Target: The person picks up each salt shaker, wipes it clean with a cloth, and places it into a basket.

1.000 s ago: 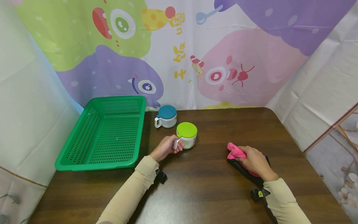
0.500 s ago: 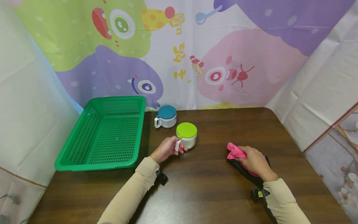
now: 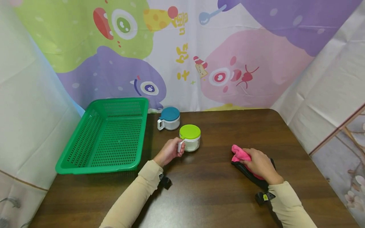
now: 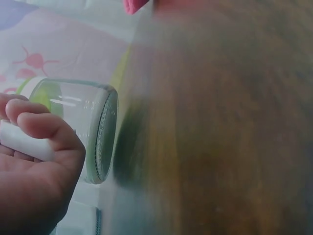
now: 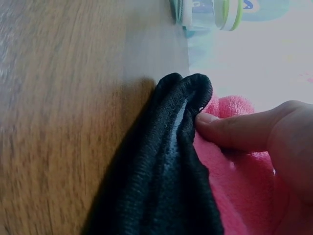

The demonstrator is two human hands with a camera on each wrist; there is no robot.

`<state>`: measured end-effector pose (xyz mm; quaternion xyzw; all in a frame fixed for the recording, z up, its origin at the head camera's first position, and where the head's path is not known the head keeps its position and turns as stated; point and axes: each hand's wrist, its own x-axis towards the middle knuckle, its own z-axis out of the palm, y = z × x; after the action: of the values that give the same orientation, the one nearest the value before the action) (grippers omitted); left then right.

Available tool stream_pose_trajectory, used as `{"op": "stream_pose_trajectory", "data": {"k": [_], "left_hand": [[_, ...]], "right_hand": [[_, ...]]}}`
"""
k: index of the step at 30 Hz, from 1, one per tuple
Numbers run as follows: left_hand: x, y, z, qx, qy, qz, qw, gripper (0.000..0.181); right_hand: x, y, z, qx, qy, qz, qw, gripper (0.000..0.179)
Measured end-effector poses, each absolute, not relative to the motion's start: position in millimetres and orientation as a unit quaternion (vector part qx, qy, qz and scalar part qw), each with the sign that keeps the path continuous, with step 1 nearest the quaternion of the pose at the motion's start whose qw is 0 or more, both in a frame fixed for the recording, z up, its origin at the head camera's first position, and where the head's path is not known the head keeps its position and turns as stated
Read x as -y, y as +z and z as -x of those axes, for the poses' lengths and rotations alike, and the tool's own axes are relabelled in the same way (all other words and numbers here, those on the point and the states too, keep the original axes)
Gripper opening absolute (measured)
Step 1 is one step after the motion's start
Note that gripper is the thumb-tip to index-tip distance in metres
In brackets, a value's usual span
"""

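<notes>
My left hand (image 3: 169,152) grips the white handle of a seasoning jar (image 3: 192,144), a clear glass pot with a lime-green lid. In the left wrist view its fingers curl around the handle (image 4: 25,141), and the glass base (image 4: 103,137) faces the table. The jar looks upright. On the right, my right hand (image 3: 260,164) holds a folded pink and black cloth (image 3: 240,154) against the tabletop. The right wrist view shows the thumb pressing the pink side beside the thick black edge (image 5: 146,156); the other fingers are mostly hidden.
A second jar (image 3: 170,124) of the same kind, with a blue lid, stands behind the left hand. To the left sits a green plastic basket (image 3: 144,133) with perforated walls. A cartoon-printed curtain (image 3: 182,91) borders the far edge of the wooden table (image 3: 216,186).
The left fingers loosened from the jar's handle half a second ago and are curled around it again now. The jar has barely shifted. My right hand and the cloth have stayed put.
</notes>
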<state>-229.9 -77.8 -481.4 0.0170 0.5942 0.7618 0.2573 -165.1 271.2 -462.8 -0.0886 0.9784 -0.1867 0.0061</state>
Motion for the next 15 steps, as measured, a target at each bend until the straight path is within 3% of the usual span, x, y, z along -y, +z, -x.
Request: {"op": "stream_pose_trajectory", "data": {"k": [15], "left_hand": [[77.2,-474.7,224.3,-0.592,0.767,-0.017,0.248,0.031]], "right_hand": [[-268.0,-462.2,164.9,-0.973,-0.207,0.095,-0.026,0.051]]}}
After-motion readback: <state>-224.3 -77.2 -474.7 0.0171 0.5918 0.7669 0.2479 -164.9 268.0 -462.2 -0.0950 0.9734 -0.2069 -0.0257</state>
